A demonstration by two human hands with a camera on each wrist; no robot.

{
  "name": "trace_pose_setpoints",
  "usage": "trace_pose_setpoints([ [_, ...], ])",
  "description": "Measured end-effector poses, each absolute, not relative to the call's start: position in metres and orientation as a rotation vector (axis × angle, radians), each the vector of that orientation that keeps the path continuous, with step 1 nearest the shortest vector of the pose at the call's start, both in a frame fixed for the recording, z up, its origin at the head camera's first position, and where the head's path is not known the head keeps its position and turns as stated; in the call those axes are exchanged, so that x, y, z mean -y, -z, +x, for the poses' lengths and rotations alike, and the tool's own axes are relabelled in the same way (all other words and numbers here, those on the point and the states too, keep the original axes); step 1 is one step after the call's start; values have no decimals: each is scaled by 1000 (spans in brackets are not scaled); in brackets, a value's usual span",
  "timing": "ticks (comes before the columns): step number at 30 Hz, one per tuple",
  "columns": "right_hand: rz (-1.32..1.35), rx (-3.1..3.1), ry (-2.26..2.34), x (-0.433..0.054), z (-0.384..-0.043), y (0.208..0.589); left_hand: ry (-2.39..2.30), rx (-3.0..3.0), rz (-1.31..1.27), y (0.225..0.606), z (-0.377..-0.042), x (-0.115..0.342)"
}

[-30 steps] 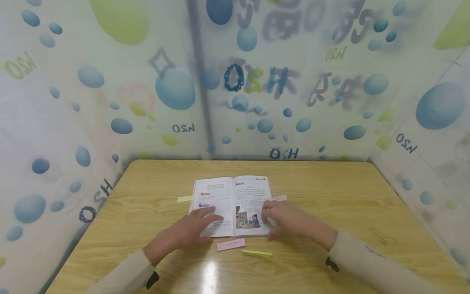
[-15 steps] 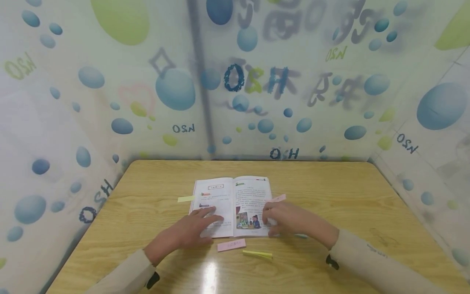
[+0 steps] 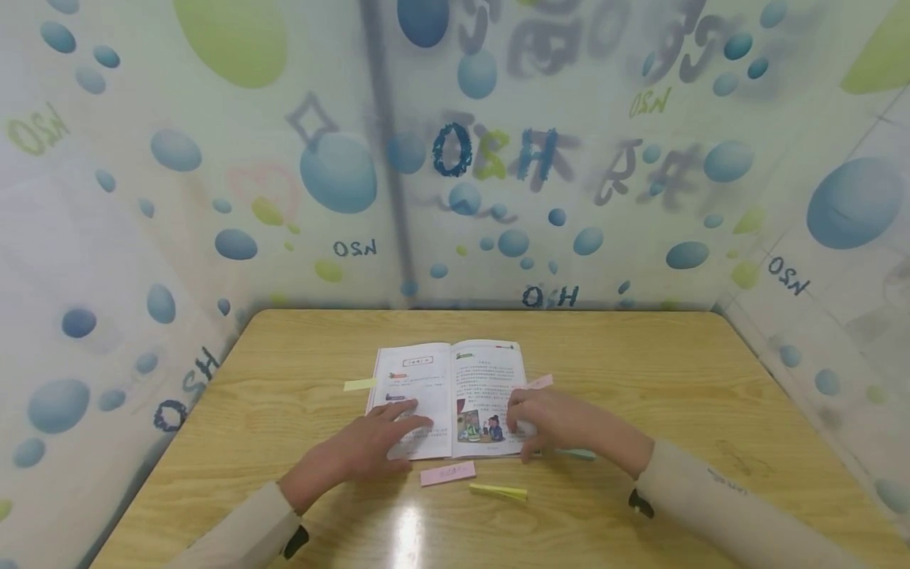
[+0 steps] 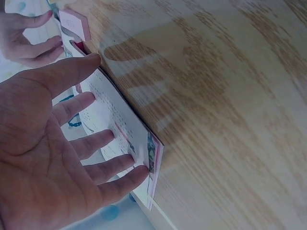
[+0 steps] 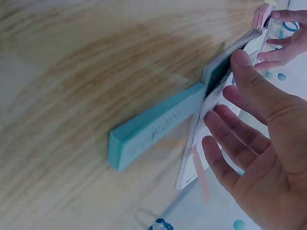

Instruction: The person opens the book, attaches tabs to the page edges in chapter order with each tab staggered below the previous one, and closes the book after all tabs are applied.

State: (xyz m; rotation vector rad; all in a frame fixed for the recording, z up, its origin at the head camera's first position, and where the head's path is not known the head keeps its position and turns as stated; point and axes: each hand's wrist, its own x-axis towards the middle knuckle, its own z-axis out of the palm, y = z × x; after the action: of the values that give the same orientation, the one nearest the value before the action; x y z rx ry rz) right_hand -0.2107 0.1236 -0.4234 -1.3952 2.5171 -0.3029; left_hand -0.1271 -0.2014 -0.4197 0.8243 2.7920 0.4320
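An open book with printed text and a small colour picture lies on the wooden table. My left hand rests on the lower left page with fingers spread; in the left wrist view its fingertips lie over the page and the thumb reaches the near edge. At the right page's outer edge is my right hand, its fingers loosely bent and holding nothing. A yellow paper tab sticks out on the left side, a pink tab on the right.
A pink sticky-note pad lies just in front of the book, with yellow strips beside it. A teal block-shaped pad lies against the book's edge under the right wrist. Patterned walls enclose the table.
My right hand shifts very slightly, and more of the teal pad shows below its wrist. The left hand and the book stay in place.
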Motion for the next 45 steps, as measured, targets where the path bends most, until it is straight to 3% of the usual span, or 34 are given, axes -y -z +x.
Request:
trace_pose_setpoints([
  [34,-1712,-2577,304,-122,-207,379,-425,-2783,836,417,-126,201],
  [45,-1552,-2551,207,-121,-202,388,-417,-2795,836,421,-129,201],
])
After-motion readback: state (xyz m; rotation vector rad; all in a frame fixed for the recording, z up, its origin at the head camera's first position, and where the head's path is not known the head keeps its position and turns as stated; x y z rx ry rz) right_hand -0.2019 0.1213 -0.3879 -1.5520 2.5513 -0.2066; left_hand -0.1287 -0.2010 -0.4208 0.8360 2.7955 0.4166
